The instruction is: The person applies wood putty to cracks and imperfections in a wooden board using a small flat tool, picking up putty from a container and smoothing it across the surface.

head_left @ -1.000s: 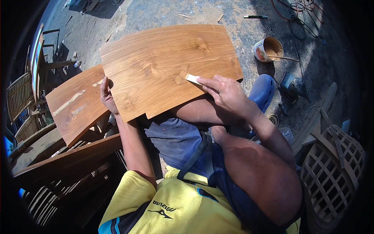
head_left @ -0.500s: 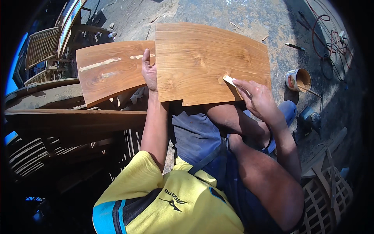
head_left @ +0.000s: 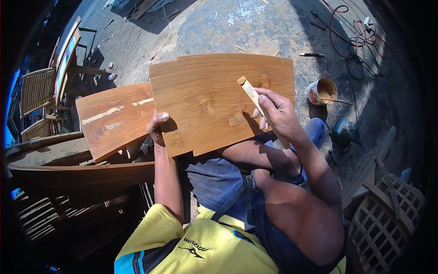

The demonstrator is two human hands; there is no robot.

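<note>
A broad brown wooden board (head_left: 205,86) rests across my lap, with a notch in its near edge. My left hand (head_left: 156,129) is closed on its left edge, thumb on top; the other fingers are hidden beneath. Between the fingers and thumb of my right hand (head_left: 284,116) is a flat, pale wooden stick (head_left: 251,94). Brown putty (head_left: 241,81) clings to its far tip, which is raised above the board. Just left of my right hand, a smeared putty patch (head_left: 236,118) marks the wood.
A second board (head_left: 98,132) with pale filled streaks lies at the left on a wooden frame (head_left: 114,170). To the right stand a putty tub (head_left: 314,93) with a stick in it and a dark power tool (head_left: 344,133). Beyond them are a black marker (head_left: 312,55) and tangled cords (head_left: 360,41).
The stick has come up off the board, and its putty-covered tip now shows. The board sits lower and further left in view. My left thumb now lies over its edge.
</note>
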